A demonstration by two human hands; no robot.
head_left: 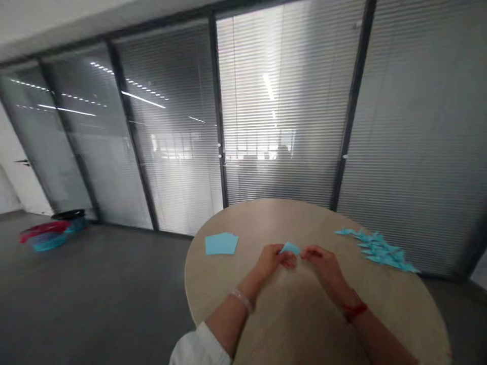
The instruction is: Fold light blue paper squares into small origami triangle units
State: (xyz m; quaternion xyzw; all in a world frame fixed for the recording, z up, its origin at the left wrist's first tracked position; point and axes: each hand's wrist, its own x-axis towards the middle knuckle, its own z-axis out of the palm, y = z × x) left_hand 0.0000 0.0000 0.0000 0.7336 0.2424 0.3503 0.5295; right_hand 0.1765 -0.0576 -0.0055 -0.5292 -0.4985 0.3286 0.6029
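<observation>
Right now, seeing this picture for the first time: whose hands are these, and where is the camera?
No machine here: these are a person's two bare hands, filmed by a camera worn on the head, looking down. The left hand and right hand pinch a small blue paper between them above a round table. On the table lie a stack of flat blue sheets at left and a pile of folded blue pieces at right. Behind is a glass wall with blinds.
</observation>
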